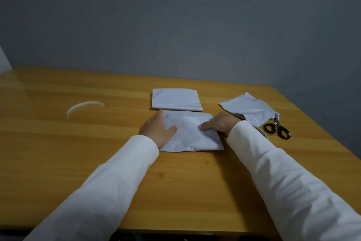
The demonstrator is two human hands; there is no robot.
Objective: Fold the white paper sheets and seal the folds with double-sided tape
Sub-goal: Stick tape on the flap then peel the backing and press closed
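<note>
Scissors right of folded paper

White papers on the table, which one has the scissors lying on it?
The crumpled paper at far right; the black-handled scissors overlap its near corner. The other two touch no scissors.

three papers, scissors, perhaps one strip

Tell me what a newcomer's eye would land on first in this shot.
First, the two white-sleeved arms reaching to the table's middle, left hand and right hand pressing flat on a crumpled folded sheet. Next, a neat folded sheet just behind it, and the black-handled scissors at right, beside another sheet. Far left lies a curled white strip.
</note>
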